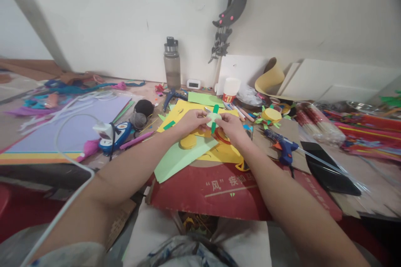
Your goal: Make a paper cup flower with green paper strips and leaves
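Observation:
A pale green paper disc (213,120) with dark green strips sticking out at its top and bottom is held up between both hands. The fingers of my left hand (194,121) pinch its left edge. On the right edge, my right hand (231,126) grips it with thumb and fingers. Beneath lie yellow paper sheets (224,154) and a light green sheet (175,156). A yellow disc (188,142) rests just below my left hand. Part of a red ring (221,137) shows under my right hand.
A blue glue gun (285,148) and a black phone (328,169) lie to the right, near a yellow disc with green leaves (271,115). A bottle (172,66) and a paper cup (231,89) stand behind. On the left are a blue-and-white power socket (115,137) and lilac sheets (78,123).

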Demonstrator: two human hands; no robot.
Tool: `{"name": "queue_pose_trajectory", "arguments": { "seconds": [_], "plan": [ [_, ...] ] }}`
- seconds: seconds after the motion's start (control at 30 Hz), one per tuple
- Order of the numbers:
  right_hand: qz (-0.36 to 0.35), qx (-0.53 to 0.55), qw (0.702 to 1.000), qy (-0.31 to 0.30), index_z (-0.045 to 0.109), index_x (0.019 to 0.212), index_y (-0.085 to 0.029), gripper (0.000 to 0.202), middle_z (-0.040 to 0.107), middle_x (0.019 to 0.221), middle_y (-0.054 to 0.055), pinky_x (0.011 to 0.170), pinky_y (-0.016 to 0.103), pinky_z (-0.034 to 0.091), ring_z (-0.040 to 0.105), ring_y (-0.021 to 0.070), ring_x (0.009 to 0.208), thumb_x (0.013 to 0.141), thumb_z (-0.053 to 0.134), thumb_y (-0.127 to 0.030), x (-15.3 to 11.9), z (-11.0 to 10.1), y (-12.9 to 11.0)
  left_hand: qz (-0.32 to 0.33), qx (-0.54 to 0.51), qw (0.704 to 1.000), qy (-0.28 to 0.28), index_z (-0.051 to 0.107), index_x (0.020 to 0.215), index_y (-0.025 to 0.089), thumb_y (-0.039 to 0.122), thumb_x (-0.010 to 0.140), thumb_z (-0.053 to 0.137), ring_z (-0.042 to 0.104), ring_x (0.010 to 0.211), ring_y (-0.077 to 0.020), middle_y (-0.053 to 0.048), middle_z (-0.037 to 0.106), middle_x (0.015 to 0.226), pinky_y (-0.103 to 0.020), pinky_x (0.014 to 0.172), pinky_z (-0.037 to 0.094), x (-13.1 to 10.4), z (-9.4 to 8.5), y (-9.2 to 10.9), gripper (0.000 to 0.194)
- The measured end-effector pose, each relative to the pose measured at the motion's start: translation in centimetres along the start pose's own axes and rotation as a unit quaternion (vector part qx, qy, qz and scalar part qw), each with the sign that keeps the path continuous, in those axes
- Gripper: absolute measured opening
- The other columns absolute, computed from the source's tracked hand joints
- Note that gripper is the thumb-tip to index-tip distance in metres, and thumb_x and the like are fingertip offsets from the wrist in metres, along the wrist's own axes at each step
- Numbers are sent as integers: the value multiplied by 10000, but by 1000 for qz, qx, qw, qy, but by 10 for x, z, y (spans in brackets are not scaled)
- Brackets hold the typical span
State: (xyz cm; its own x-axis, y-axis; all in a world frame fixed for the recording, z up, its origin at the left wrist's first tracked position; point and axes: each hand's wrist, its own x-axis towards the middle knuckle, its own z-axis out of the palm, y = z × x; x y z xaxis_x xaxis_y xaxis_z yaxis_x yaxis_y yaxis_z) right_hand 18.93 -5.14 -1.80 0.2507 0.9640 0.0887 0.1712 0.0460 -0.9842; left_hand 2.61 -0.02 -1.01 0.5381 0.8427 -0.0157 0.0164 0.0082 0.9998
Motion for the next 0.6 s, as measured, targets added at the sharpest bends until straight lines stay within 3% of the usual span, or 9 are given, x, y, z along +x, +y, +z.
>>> {"name": "queue_pose_trajectory", "arguments": {
  "seconds": [0.23,0.6],
  "plan": [
    [101,107,989,-33,601,672,-179,133,492,472,-59,438,205,398,469,84,425,642,714,-242,1,0,-1,-57,-44,997,1,637,834,114,320,730,821,693,582,-154,-87,715,671,-214,512,509,0,2,0,295],
    [99,116,987,-52,579,674,-184,241,496,455,-58,395,184,380,445,70,389,664,792,-297,-1,0,-3,-61,-59,996,3,635,854,101,271,772,782,686,579,-142,-80,703,673,-216,534,521,-4,5,4,239]
  ]
}}
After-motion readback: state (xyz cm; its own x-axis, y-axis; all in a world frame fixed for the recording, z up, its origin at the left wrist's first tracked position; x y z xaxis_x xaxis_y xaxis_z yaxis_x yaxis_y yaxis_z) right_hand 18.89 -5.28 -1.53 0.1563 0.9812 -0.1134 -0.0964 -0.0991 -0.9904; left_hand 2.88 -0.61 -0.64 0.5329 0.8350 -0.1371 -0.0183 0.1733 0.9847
